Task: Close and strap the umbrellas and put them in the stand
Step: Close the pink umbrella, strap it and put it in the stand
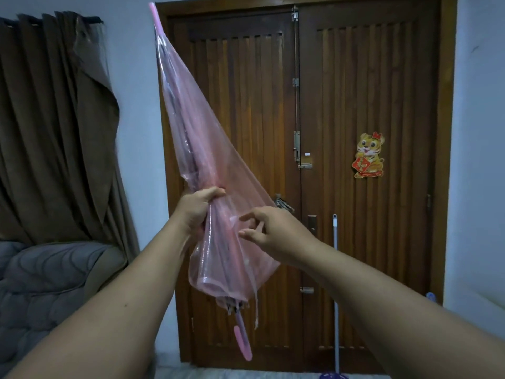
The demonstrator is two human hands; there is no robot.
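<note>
Head camera: a person's left hand [200, 206] grips a folded pink see-through umbrella [210, 165] around its gathered canopy, fingers curled over the plastic. From that grip the long axis runs steeply up and slightly left to the pink tip [154, 16], and down and slightly right to the hooked handle [243, 343], which hangs free below. The canopy is collapsed but loose, one fold fanning out to the right above the grip. The right hand [276, 231] hovers just right of and slightly below the grip, thumb and fingers parted and holding nothing, near the slack plastic. A thin strap [257, 305] seems to dangle at the lower hem, below both hands; the free right hand is the nearer to it. No stand is in view.
</note>
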